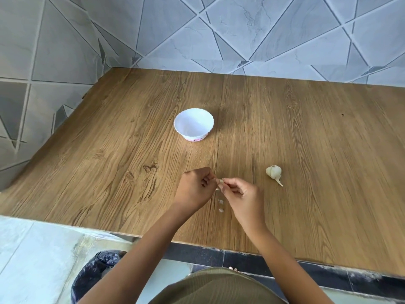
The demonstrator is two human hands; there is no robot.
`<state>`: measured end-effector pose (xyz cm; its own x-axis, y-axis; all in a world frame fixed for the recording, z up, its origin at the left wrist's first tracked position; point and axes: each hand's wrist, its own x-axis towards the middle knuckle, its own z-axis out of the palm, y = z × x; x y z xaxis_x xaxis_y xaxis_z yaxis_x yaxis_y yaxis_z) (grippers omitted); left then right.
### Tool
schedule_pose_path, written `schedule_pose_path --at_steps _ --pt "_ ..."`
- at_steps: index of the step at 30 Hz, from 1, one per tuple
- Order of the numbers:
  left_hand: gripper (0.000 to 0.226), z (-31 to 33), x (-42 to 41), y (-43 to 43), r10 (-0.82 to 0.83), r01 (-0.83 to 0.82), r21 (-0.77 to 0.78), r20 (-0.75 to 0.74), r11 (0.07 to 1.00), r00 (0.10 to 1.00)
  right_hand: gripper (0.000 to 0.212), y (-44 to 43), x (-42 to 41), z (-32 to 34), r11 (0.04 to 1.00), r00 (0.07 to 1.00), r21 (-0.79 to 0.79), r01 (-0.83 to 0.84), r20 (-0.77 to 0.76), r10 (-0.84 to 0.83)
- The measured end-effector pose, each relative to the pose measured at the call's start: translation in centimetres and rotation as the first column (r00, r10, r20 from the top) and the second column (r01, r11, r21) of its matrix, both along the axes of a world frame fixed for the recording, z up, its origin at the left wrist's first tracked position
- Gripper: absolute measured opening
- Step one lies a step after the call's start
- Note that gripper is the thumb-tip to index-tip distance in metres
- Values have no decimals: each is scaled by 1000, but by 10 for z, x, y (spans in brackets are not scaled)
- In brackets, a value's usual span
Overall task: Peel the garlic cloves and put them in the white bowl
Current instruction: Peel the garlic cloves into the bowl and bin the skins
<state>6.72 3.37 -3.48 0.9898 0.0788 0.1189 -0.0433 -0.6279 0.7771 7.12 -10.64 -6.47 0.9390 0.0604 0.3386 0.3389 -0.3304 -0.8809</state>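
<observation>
**Inspector:** The state of both grips is to be recorded.

**Assistant:** A single garlic clove [221, 182] is pinched between the fingertips of the left hand [195, 189] and the right hand [243, 196], just above the wooden table [109, 150]. Both hands are curled closed on it, and the unused fingers are tucked toward the palms. Which hand steadies the clove and which works the skin cannot be told.

**Inspector:** Where are the other task items?

**Assistant:** The garlic bulb [274, 172] lies on the table to the right of the hands, near but apart. The white bowl [195, 136] stands upright beyond the hands, well apart, and no cloves are seen in it. Two small skin scraps [221, 201] lie on the table just below the hands.

**Inspector:** Handling assessment?

**Assistant:** The clove is judged light, small and firm, so it is more likely to be dropped than broken. Its skin is judged thin, dry and brittle, and apt to tear into flakes. A hold across the clove's sides is advised, with the skin lifted at the tip or root end by a nail edge. Once bared, the surface is expected to be slightly slick, so a fingertip pinch at the widest part is recommended for the carry. The bowl is judged light and liable to slide if knocked.
</observation>
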Motion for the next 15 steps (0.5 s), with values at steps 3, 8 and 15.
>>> schedule_pose_path --at_steps 3,8,15 --pt "19 -1 1 2 21 -38 -115 -147 993 989 15 -4 0 -3 983 981 -185 5 193 32" --pt "21 -2 1 3 -29 -127 -401 -361 907 932 13 -7 2 -8 927 918 -374 43 381 111" --pt "12 -1 6 6 -116 98 -147 -117 984 986 9 -10 6 14 926 871 376 -27 -446 206"
